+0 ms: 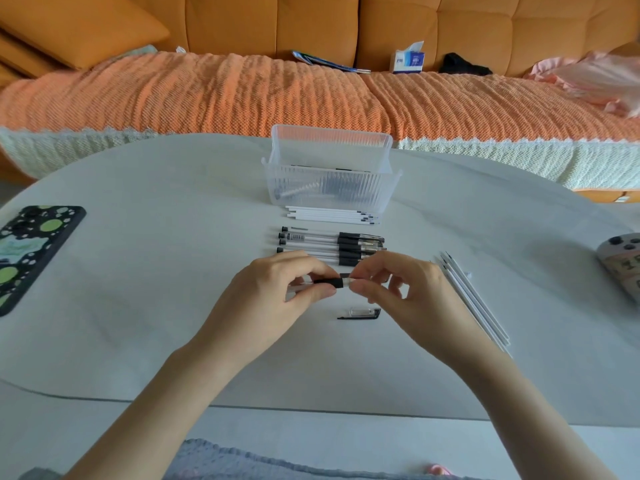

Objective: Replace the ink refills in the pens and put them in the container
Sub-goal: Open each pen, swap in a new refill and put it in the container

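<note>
My left hand grips a clear pen with a black grip by its barrel, held level above the table. My right hand pinches the pen's tip end. The pen's cap lies on the table just below my hands. Several capped pens lie in a row beyond my hands. White refills lie in front of the clear ribbed container, which holds a few pens. More white refills lie at an angle to the right of my right hand.
A phone in a spotted green case lies at the table's left edge. A small game controller sits at the right edge. Behind the white table stands an orange sofa with a tissue box.
</note>
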The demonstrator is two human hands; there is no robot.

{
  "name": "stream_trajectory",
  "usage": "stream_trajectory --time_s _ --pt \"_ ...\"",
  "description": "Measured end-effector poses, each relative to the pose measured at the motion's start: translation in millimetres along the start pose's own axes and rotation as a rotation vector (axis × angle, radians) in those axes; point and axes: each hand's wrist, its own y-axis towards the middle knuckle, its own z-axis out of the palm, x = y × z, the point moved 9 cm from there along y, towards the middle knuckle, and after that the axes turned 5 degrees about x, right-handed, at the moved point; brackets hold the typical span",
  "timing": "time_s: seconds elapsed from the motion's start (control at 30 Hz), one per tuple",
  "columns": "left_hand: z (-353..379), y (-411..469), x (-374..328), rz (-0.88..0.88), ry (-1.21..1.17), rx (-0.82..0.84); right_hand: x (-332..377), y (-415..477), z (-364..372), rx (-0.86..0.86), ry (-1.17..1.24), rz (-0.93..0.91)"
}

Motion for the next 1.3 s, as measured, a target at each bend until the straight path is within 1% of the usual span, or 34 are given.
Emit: stream_trajectory --time_s 0.33,0.57,0.7,0.8,0.93,1.03,1.13,1.2,1.3 --pt "-3.0 0.1 -2.4 0.027 0.018 -0.023 -2.5 0.0 3.5 0.021 0.015 0.015" --pt "5.7 0.2 0.9 -0.035 -0.154 0.067 2.8 -0.3 0.1 -0.009 0.024 -0.002" --pt "3.0 0.7 -2.1 0.012 -0.090 0.037 -3.5 0.1 1.1 -0.018 0.007 0.051" --pt "0.3 0.7 -7.1 0.058 -0.007 0.009 -6.4 0.8 0.1 -0.018 0.058 0.077" --pt "-0.5 0.2 -8.6 0.070 0.045 -0.011 -6.7 0.9 0.4 -0.008 0.068 0.090" --pt "1.2 -0.6 -1.8 0.014 0.030 0.011 -9.9 0.5 -0.1 0.026 -0.012 0.101" --pt "-3.8 -2.2 9.4 -0.071 0.044 0.009 -17.2 -1.9 -1.6 0.100 -0.196 0.079" --pt "-7.8 -3.0 14.1 -0.095 0.041 0.010 -20.1 -4.8 1.7 0.155 -0.342 0.051" --pt "-10.6 -3.8 15.4 -0.118 0.022 0.019 -22.6 -8.5 10.5 0.203 -0.450 0.030"
